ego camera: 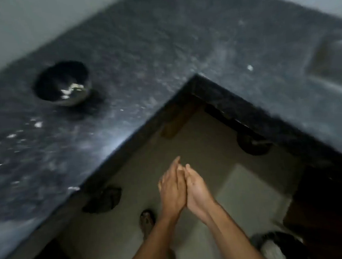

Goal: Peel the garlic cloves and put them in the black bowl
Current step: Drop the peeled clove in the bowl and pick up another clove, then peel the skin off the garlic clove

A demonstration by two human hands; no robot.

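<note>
At lower centre of the frame, we see the left hand [171, 187] and the right hand [197, 186] pressed together palm to palm, fingers straight and pointing up the frame. Neither hand grips anything, and we see nothing between the palms. Both hands are held above the floor [208, 146], clear of the countertop [159, 48].

In the upper left of the frame, the black bowl [63, 83] stands upright on the dark speckled countertop, well apart from both hands. Pale pieces [72, 90] lie in the bottom of the bowl; motion blur keeps us from saying whether they are peeled garlic cloves. Small white scraps [37, 124] lie on the countertop below and to the left of the bowl. At the right edge of the frame, a sink [336, 63] is set into the countertop.
</note>
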